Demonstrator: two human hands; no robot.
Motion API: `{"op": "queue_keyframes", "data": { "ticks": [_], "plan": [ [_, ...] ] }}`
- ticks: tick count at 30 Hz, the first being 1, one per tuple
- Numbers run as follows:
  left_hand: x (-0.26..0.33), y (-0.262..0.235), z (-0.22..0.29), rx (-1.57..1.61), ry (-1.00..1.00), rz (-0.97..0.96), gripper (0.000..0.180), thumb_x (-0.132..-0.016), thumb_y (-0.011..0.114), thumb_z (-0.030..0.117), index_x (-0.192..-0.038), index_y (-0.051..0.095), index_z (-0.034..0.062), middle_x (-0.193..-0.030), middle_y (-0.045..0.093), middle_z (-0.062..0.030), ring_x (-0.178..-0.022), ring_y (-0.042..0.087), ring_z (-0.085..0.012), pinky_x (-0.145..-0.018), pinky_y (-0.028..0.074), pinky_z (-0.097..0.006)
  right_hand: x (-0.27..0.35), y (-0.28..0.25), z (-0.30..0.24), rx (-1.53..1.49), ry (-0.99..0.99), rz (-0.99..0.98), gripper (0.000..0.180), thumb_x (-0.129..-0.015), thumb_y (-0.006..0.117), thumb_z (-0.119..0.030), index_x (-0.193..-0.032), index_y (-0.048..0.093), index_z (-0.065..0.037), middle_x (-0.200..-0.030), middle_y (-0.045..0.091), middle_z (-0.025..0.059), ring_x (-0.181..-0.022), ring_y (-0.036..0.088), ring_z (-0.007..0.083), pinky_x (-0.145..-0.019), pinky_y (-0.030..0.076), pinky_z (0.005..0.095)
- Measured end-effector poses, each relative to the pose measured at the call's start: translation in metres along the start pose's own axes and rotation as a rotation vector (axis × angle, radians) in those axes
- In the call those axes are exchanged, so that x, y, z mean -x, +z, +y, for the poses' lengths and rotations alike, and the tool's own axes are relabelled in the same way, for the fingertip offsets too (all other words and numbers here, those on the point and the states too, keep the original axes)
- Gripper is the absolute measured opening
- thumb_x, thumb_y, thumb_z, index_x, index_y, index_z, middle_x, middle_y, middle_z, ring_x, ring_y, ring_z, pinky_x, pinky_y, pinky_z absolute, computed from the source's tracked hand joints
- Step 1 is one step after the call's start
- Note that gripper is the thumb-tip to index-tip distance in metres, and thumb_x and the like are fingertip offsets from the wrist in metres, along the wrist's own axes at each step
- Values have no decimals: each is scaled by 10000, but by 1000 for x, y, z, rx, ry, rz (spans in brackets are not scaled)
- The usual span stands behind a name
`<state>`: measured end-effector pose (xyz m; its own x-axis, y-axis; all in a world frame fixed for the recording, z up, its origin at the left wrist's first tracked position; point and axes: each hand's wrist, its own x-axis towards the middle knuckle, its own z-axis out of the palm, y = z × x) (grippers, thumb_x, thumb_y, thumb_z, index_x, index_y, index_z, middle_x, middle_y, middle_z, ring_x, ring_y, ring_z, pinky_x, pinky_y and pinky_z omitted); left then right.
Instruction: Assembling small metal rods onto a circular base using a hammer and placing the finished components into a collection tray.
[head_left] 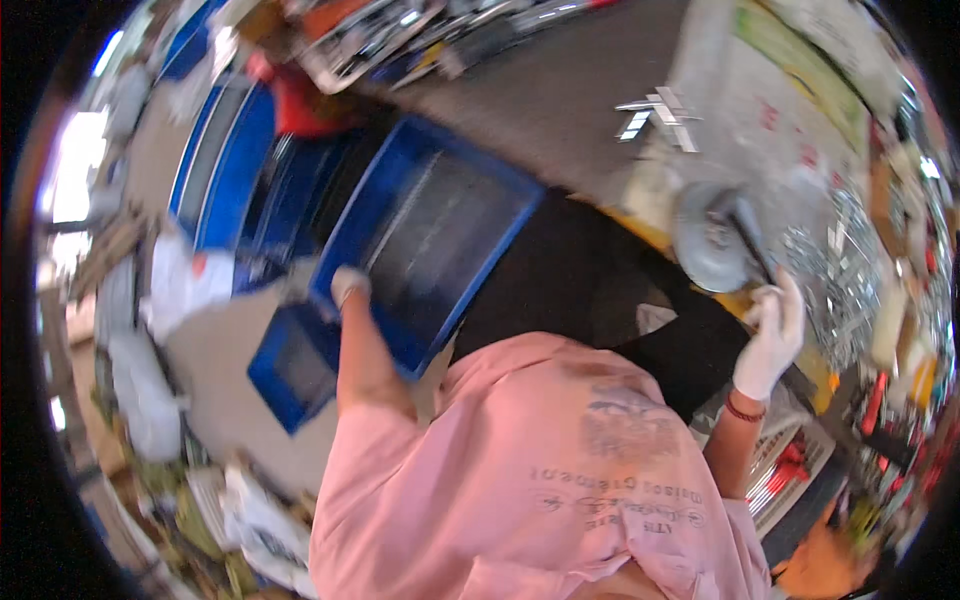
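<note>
My left hand [350, 285], in a white glove, is closed over the left wall of a large blue plastic crate [507, 247]. The crate lies at a slant, and a grey bottom shows inside it. My right hand [775, 330], also gloved, is at the worktable's near edge with its fingers curled round the lower end of a dark, stick-like handle [752, 238]. That handle slants across a round grey metal dish [700, 250]. What the handle's far end belongs to is too blurred to tell.
A smaller blue bin [262, 370] is beside the crate, and more blue crates [215, 165] stand farther left. Shiny metal strips [660, 118] lie on the table beyond the dish. Many small metal parts [845, 270] are heaped at the right. Black cloth [560, 275] covers my lap.
</note>
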<state>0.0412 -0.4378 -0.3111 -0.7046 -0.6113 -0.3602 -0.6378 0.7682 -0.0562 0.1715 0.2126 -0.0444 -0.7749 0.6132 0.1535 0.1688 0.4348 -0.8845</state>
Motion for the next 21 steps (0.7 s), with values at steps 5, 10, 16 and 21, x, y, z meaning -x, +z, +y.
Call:
{"op": "queue_keyframes", "data": {
  "ticks": [5, 10, 16, 21],
  "plan": [
    [30, -71, 42, 182, 113, 245, 258, -956, 641, 254, -1079, 795, 88, -1152, 750, -235, -1124, 707, -442, -955, 557, -488, 4, -7, 4, -226, 114, 2, 327, -1035, 551, 16, -1333, 681, -8, -905, 688, 14, -691, 541, 34, -638, 449, 205],
    [130, -198, 194, 823, 798, 525, 191, -1001, 699, 158, -1116, 750, 14, -931, 724, -32, -792, 622, -113, -745, 528, -284, 3, -14, 2, -246, 146, -59, 274, -1025, 590, -7, -1267, 716, -35, -971, 736, 31, -749, 607, 40, -683, 492, 203],
    [259, -241, 349, 734, 1243, 38, 353, -952, 767, 171, -1259, 695, 14, -870, 693, -24, -772, 625, -111, -726, 519, -295, 8, -30, -17, 107, -231, 21, 85, -897, 753, -55, -982, 757, -59, -897, 708, 124, -783, 705, 271, -737, 565, 341],
    [263, -226, 398, 354, 1346, 103, 483, -900, 782, 165, -1351, 654, 46, -847, 707, -102, -783, 688, -225, -771, 544, -389, -10, -94, 13, 608, -192, 256, 51, -867, 744, -156, -917, 754, -155, -906, 688, 78, -837, 719, 310, -714, 571, 413]
  ]
}}
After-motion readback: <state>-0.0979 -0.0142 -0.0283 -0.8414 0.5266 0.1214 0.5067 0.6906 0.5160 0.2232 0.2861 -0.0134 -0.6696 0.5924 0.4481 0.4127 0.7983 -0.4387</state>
